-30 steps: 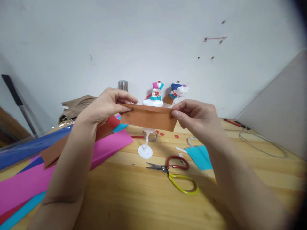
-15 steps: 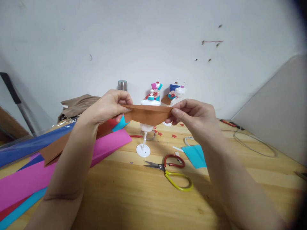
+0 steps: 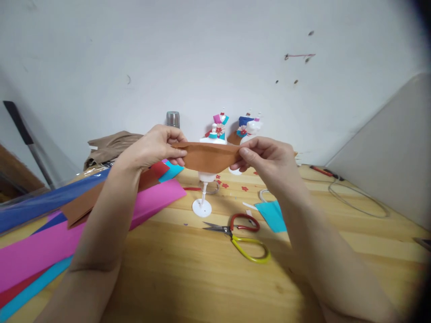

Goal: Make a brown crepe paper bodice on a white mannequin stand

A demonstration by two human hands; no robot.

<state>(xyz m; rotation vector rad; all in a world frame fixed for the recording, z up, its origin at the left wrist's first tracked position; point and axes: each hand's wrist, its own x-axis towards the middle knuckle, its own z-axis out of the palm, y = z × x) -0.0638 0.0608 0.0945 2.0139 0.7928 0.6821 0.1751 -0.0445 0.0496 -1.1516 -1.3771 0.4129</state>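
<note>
Between my hands a piece of brown craft sheet (image 3: 211, 158), paper or felt-like, is stretched level in the air. My left hand (image 3: 162, 146) pinches its left end, and my right hand (image 3: 266, 157) pinches its right end between thumb and fingers. Behind it stands a small white dress-form mannequin (image 3: 204, 193) on a round base, its middle hidden by the sheet; a teal band circles its neck. On the table below lie scissors (image 3: 232, 231) with one red and one yellow handle, blades slightly apart. A turquoise piece (image 3: 271, 216) lies under my right wrist.
Coloured sheets (image 3: 158, 202) are heaped on the left, partly under my left forearm. Two dressed mini mannequins (image 3: 220, 125) stand against the wall. Small red flower cut-outs (image 3: 244, 189) dot the table (image 3: 188, 278). A cable (image 3: 357, 204) curls at the right; a brown cloth (image 3: 111, 146) sits back left.
The brown sheet has tilted so that more of its front face shows, and its lower edge looks flatter. Both hands keep their pinch on it. The view has shifted slightly.
</note>
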